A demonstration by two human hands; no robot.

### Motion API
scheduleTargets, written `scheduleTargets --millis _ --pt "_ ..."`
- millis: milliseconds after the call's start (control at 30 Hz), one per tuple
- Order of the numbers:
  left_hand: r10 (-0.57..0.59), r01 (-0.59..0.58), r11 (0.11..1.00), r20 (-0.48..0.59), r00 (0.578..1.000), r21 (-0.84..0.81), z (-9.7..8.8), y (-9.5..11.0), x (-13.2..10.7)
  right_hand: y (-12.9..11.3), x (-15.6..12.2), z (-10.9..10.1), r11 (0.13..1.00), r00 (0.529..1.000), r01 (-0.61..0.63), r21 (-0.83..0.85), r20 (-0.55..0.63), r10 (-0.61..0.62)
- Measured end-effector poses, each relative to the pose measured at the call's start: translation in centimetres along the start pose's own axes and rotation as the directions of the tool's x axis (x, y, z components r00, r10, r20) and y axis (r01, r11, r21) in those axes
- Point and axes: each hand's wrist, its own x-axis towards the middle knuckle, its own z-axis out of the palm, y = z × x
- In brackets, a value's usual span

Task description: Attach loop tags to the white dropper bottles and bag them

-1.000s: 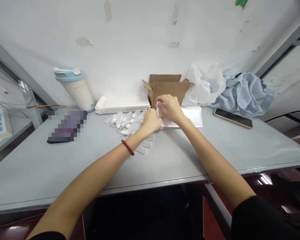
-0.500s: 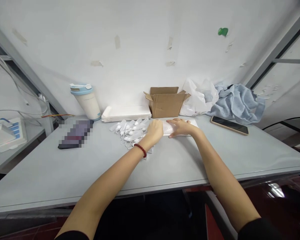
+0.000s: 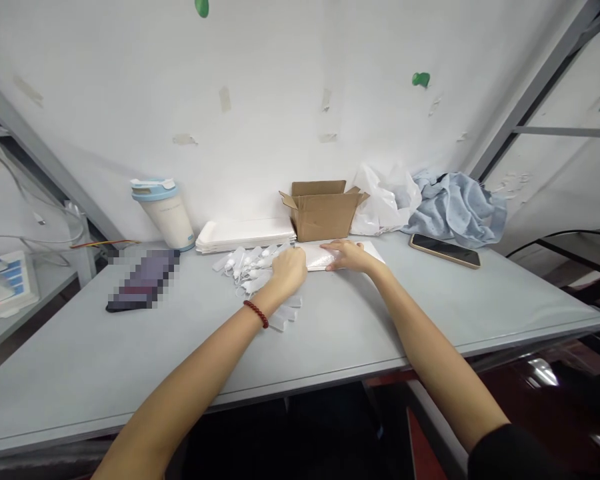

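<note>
My left hand, with a red bead bracelet at the wrist, rests curled on a heap of small white plastic pieces on the grey table. What its fingers hold, if anything, is hidden. My right hand lies flat with fingers stretched out on a stack of white bubble-wrap bags just in front of an open cardboard box. Both hands are close together near the middle back of the table.
A stack of white trays and a blue-lidded cup stand at the back left. A dark blurred object lies left. A white plastic bag, blue cloth and a phone lie back right. The near table edge runs across the bottom.
My hands came down from in front of the cardboard box onto the table. The right hand flattened on the white bags and the left slid onto the heap of plastic pieces. The view shifted.
</note>
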Motion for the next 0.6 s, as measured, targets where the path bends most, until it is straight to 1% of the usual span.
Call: scheduleTargets --millis 67,133,200,267,367,433,500,600 --pt "-0.022 0.022 1.000 -0.041 0.999 0.007 -0.8 -0.9 0.0 0.1 0.1 0.1 1.000 1.000 -0.002 0.005 -0.008 0.002" --pt "-0.030 0.028 1.000 -0.100 0.995 -0.013 -1.7 -2.4 0.4 0.2 0.1 0.1 1.000 1.000 0.006 -0.008 -0.017 -0.006" --pt "-0.064 0.064 0.998 -0.178 0.982 -0.001 -2.6 -4.4 1.4 0.2 0.0 -0.1 0.999 0.999 0.036 -0.024 -0.013 -0.036" --pt "-0.048 0.060 0.997 -0.228 0.972 0.047 -3.0 -6.7 2.6 0.2 -0.2 -0.3 0.997 0.998 0.067 -0.031 -0.001 -0.067" --pt "0.030 -0.003 0.991 -0.203 0.979 0.132 -2.9 -9.9 4.2 0.2 -0.4 -0.8 0.996 0.996 0.084 -0.025 0.006 -0.084" --pt "0.023 -0.001 0.993 -0.185 0.982 0.119 -2.5 -11.2 4.8 0.0 -0.6 -1.0 0.997 0.997 0.072 -0.017 0.007 -0.072" --pt "0.016 -0.001 0.997 -0.183 0.983 0.079 -2.2 -11.9 5.0 -0.1 -0.7 -1.1 0.998 0.998 0.056 -0.015 0.002 -0.056" --pt "0.003 -0.001 1.000 -0.188 0.982 0.009 -2.0 -12.1 5.0 -0.3 -0.7 -1.0 0.999 0.999 0.043 -0.023 -0.022 -0.044"
